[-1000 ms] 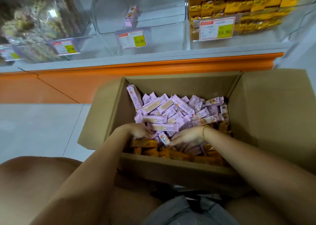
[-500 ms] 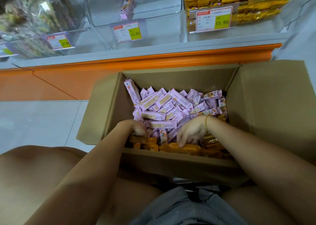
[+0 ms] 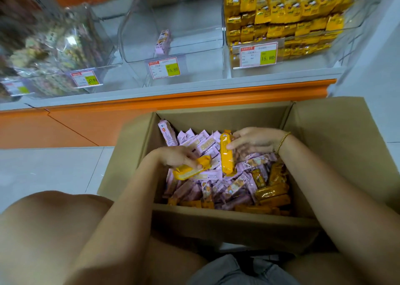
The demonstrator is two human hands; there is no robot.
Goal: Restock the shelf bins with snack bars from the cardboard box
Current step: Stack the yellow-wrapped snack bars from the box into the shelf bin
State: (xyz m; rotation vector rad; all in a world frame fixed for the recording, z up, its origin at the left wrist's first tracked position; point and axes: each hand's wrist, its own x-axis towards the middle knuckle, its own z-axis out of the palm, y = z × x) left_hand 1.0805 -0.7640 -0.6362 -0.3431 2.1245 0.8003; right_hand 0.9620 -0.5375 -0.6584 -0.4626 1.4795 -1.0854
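Brown cardboard box (image 3: 227,226) sits open below the shelf, heaped with pink-wrapped snack bars (image 3: 205,143), with orange ones along the near side. Left hand (image 3: 175,157) pinches one orange-wrapped snack bar (image 3: 190,170), slanted above the heap. Right hand (image 3: 253,139) clamps a second orange bar (image 3: 226,152) by its edge. Middle clear plastic bin (image 3: 194,36) holds a single pink bar (image 3: 163,40); its red-and-green price tag (image 3: 164,67) reads 15.80. The tag (image 3: 257,55) under the yellow packets (image 3: 281,14) also reads 15.80. Wrapper print is illegible.
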